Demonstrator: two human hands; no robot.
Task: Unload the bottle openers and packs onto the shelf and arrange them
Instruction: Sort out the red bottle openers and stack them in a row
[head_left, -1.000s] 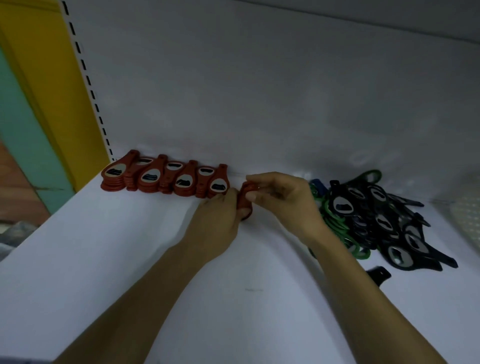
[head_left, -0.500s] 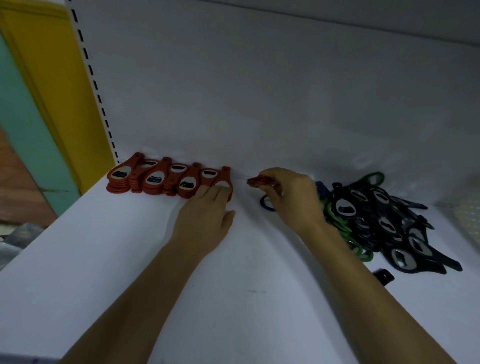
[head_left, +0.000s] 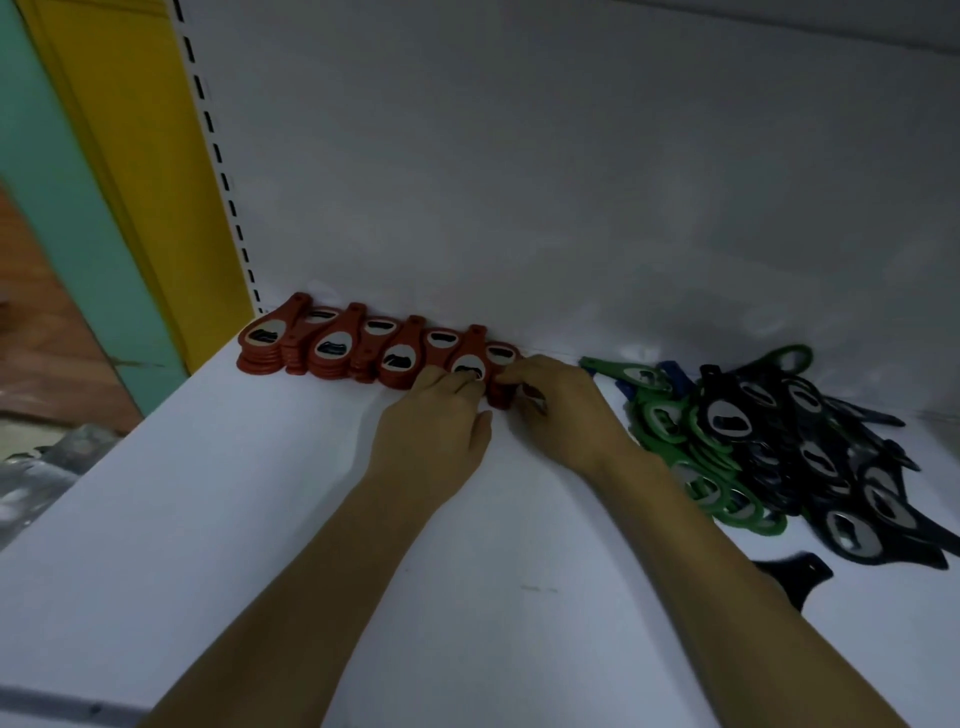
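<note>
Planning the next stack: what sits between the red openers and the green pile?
Only the right hand, holding the end stack of red openers, in head view.

Eight stacks of red bottle openers (head_left: 337, 345) stand in one row, four with the head at the front and four with the head at the back. The number in each stack cannot be told. Right of that row, green openers (head_left: 670, 415) and black openers (head_left: 727, 421) lie heaped, too tangled to count, with bits of blue openers (head_left: 675, 370) among them. One single black opener (head_left: 795, 574) lies alone, right of the row and nearer the viewer. Two hands, the left hand (head_left: 431, 431) and the right hand (head_left: 566, 415), meet at the row's right end.
</note>
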